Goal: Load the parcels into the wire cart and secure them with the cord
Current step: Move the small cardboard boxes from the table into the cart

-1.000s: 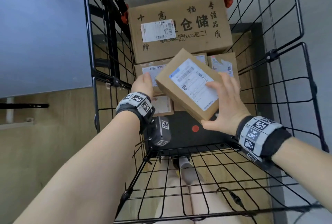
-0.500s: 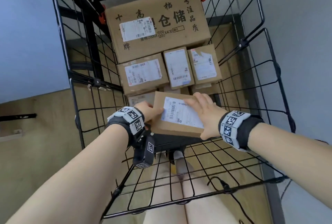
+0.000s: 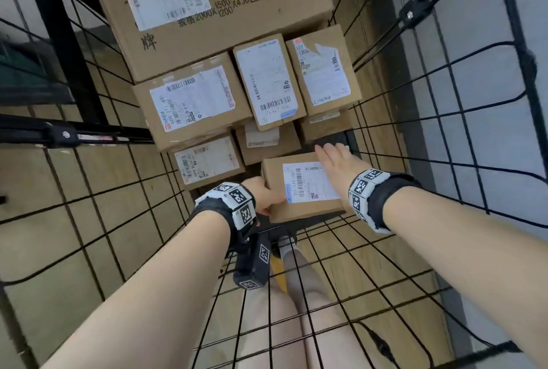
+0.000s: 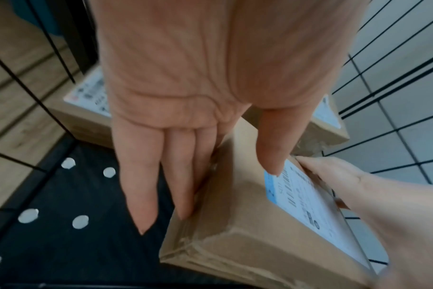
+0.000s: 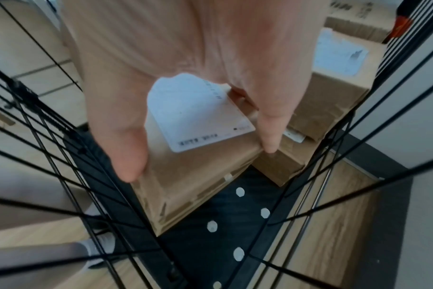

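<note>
I see the right hand [image 3: 338, 167] gripping the box [image 3: 299, 191] across its top while the left hand [image 3: 261, 194] presses straight fingers [image 4: 139, 176] against its side, low at the cart floor [image 4: 62, 244], near the stacked boxes [image 3: 195, 102].

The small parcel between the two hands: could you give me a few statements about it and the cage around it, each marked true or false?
1. The left hand and the right hand both touch the small parcel. True.
2. The small parcel's shipping label faces up. True.
3. The cage walls are solid sheet metal. False: they are open black wire mesh.
4. The small parcel is the only box in the cage. False: several labelled boxes are stacked behind it, among them a large printed carton.
5. The cage floor is white with black dots. False: it is dark with pale dots.
</note>
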`<action>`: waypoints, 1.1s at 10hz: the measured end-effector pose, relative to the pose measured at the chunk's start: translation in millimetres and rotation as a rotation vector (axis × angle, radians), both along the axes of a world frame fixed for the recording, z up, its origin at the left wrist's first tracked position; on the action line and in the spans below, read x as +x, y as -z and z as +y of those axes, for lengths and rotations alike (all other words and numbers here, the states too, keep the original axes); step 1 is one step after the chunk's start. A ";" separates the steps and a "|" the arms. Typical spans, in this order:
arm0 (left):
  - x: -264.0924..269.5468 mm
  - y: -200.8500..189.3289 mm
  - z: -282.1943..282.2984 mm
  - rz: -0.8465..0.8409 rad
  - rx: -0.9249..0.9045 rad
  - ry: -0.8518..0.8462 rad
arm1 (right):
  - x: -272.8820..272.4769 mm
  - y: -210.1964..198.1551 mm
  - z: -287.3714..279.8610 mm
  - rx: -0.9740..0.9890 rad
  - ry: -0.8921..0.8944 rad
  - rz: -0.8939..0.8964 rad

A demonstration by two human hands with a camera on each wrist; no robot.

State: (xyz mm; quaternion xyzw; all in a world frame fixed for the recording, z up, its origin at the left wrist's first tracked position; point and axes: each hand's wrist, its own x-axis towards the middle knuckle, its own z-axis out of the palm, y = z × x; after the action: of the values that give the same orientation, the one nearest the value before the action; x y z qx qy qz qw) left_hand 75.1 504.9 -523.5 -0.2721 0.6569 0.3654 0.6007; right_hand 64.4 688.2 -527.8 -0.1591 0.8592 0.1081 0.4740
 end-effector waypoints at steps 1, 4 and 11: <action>6.5 32.0 13.2 -0.049 0.034 -0.049 | -1.1 29.4 7.2 0.034 0.015 0.069; 14.6 113.4 46.9 -0.052 0.082 -0.318 | 10.9 83.8 -9.5 0.203 0.292 0.204; -10.4 84.0 43.6 0.201 0.149 0.002 | -3.0 100.5 -11.5 0.118 1.758 0.162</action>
State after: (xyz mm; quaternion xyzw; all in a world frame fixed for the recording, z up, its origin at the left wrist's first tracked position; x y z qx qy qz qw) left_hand 64.7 548.5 -607.5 -0.1881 0.6851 0.4382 0.5507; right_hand 61.4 676.7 -628.3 0.5919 0.6947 -0.2406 0.3305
